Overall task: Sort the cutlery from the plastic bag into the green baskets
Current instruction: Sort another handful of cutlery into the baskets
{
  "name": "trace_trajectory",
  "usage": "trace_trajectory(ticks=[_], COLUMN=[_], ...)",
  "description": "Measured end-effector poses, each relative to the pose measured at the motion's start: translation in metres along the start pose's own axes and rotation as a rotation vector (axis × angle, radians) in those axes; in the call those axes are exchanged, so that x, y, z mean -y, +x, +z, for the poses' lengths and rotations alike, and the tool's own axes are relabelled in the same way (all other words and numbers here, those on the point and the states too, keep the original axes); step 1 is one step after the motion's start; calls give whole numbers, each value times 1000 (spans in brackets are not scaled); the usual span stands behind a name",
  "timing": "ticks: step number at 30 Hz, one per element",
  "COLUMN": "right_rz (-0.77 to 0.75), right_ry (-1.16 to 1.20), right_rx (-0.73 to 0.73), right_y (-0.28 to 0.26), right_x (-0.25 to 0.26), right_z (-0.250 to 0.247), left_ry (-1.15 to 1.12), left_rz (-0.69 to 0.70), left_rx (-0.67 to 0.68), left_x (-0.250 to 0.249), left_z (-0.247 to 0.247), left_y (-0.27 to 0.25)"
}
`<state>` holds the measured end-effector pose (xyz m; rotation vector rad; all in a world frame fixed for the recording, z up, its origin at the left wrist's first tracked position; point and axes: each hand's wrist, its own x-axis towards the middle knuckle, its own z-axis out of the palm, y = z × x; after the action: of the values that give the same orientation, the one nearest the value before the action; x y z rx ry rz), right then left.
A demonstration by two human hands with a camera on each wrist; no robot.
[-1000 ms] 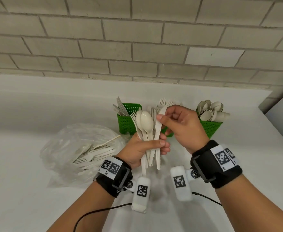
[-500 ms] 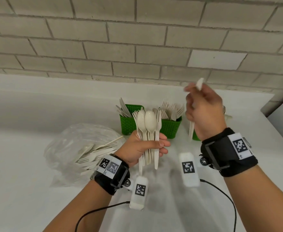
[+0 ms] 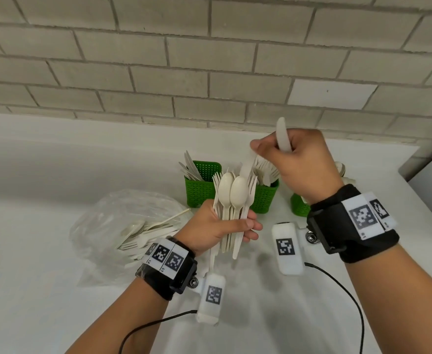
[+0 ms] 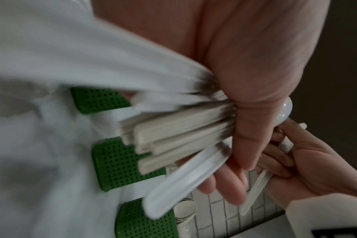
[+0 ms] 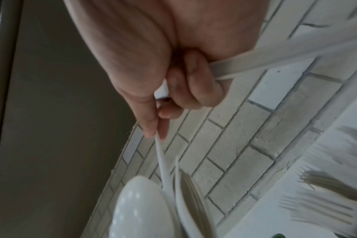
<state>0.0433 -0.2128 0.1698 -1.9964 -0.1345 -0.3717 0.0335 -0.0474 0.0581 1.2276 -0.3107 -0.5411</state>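
Smooth, glossy cream plastic is seen in the cutlery [image 3: 231,198]; perforated green plastic in the baskets [image 3: 262,198]; thin crinkled clear film in the bag [image 3: 123,213].

A pale grey brick wall [image 3: 158,60] with one whiter brick [image 3: 332,94] at right stands behind a white counter [image 3: 43,290]. Soft, even light.

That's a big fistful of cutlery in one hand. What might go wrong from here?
The left hand grips a mixed bundle of spoons and forks by the handles alone; one might slip out onto the table.

The right hand holds a knife right above the bundle, so it may snag the fork tines.

The fork basket already looks crowded, so pieces may spill.
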Motion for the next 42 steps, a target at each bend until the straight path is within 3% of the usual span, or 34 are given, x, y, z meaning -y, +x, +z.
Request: trace_trajectory(ticks=[3,4,8,10,14,21,27,33,36,42], right_rz=[-53,-76,50,131,181,143,121,296,313,251], right_ry=[-126,-81,450,509,518,385,302,458,454,223], right_rx=[151,71,-563,-667,-594,-397,-393,-311,-198,50], right_y=[-3,0,18,20,9,-11,-17,-15,-15,-9], right_x=[1,-1,-8,-15,-30,-43,-45,-51,-48,-55], right_z=[7,7,-9,-15,-4,36,47,38,26,33], left_ry=[-34,-37,-44,-78,-157,-30,-15,31,51,159], left_rz=[2,3,19,8,53,207,142,118,122,110], left_rx=[8,14,-9,-65,-197,-311,-261,-342,-375,-253], left_x=[1,1,6,7,0,-23,-17,-15,-15,-18], left_z=[0,0,-5,-8,-9,9,14,4,-5,-10], left_y=[0,1,-2,-3,1,20,22,19,16,8])
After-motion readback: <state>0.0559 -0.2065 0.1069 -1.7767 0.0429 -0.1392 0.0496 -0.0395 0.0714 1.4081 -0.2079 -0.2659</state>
